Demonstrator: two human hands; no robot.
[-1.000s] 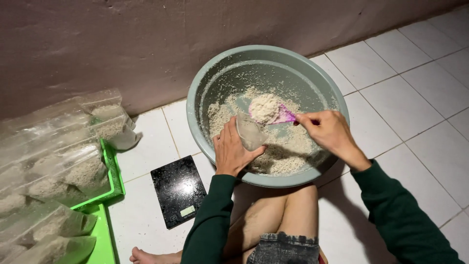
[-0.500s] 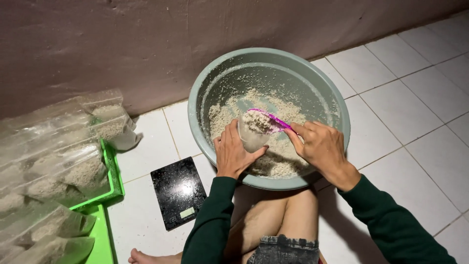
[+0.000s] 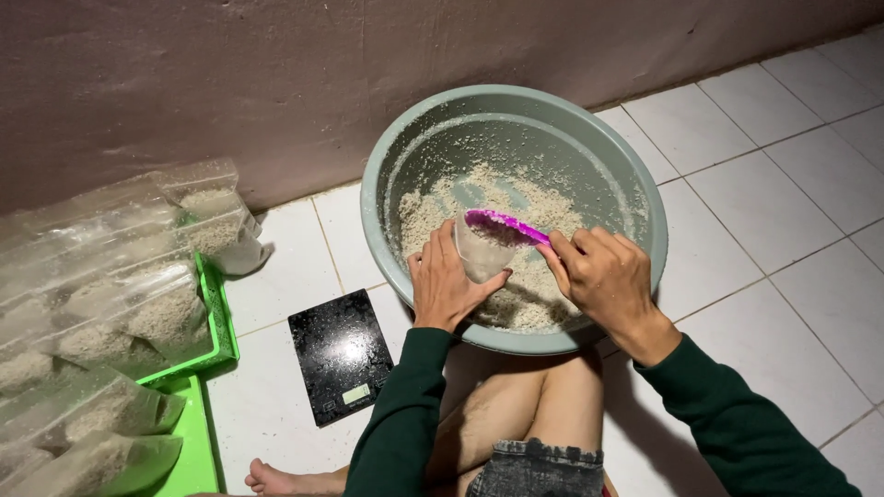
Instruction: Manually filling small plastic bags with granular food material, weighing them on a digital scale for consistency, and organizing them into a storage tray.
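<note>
A grey-green basin (image 3: 396, 166) stands on the tiled floor and holds pale crumbly grain (image 3: 516, 207). Over its near side my left hand (image 3: 447, 281) holds a small clear plastic bag (image 3: 481, 253) upright by its mouth. My right hand (image 3: 603, 276) grips a pink scoop (image 3: 506, 224), which lies tipped across the bag's opening. Both arms wear dark green sleeves.
A black kitchen scale (image 3: 343, 354) lies on the floor left of my knees. Green trays (image 3: 221, 331) at the left carry several filled clear bags (image 3: 138, 294) of the same grain. A brown wall runs behind the basin. My bare legs sit under the basin's near edge.
My right hand has come nearer and lower with the scoop, from out over the grain to the bag's mouth. The left hand has kept the bag in place.
</note>
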